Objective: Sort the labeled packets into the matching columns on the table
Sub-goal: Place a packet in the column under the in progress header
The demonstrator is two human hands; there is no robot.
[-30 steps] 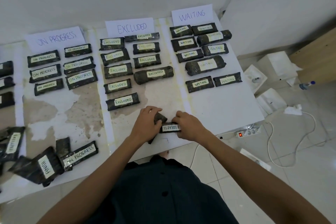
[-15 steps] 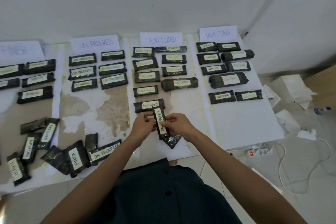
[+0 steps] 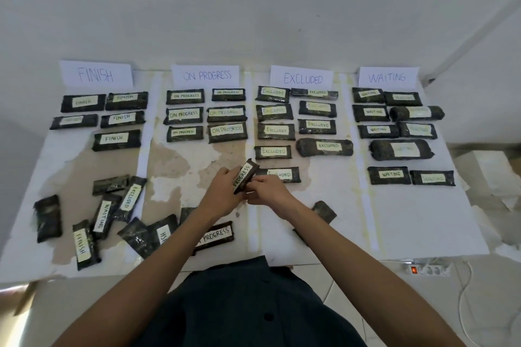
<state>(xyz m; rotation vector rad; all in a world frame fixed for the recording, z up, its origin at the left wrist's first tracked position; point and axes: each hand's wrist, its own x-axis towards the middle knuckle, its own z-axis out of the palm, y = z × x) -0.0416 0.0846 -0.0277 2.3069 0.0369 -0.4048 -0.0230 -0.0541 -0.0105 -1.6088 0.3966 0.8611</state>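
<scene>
Nearest, unsorted packets (image 3: 98, 215) lie scattered at the table's (image 3: 417, 222) near left. Above mid-table, the left hand (image 3: 222, 191) and right hand (image 3: 269, 191) together pinch a dark packet labelled PROGRESS (image 3: 244, 179), tilted, lifted just near the EXCLUDED rows. Farther back, sorted rows sit beneath the ON PROGRESS sign (image 3: 207, 75).

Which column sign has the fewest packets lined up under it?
The FINISH sign, far left: only five packets sit under it; every other column has more.
</scene>
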